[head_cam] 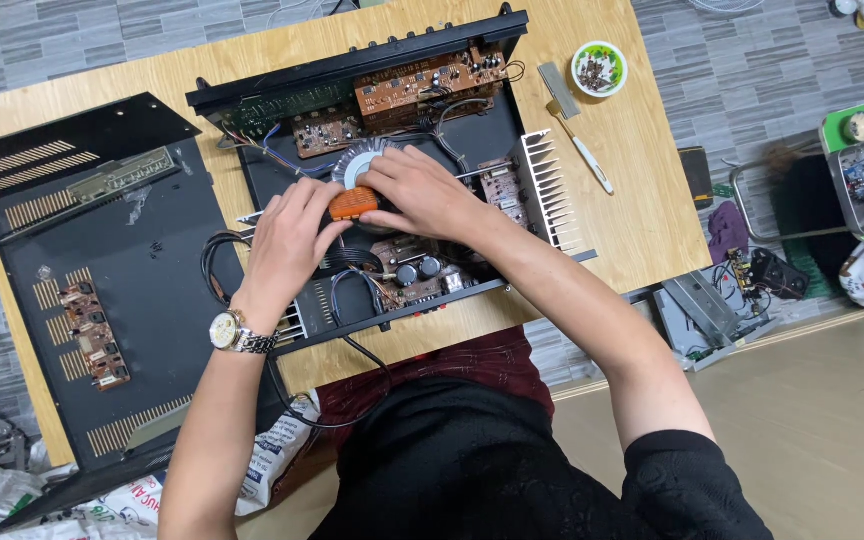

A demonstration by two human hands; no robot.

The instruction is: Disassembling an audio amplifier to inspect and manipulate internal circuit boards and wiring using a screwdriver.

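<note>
An opened black amplifier chassis (512,140) lies on a wooden table (642,210), showing brown circuit boards (422,85), a round transformer (357,165) and a finned heatsink (550,190). Both hands meet over the chassis middle. My left hand (287,245), with a wristwatch, and my right hand (422,195) together grip a small orange block-shaped part (354,204) just below the transformer.
The removed black cover (152,300) lies at left with a small brown board (95,335) on it. A brush (577,125) and a small round bowl of screws (599,68) sit at the table's far right. Electronics parts clutter the floor at right.
</note>
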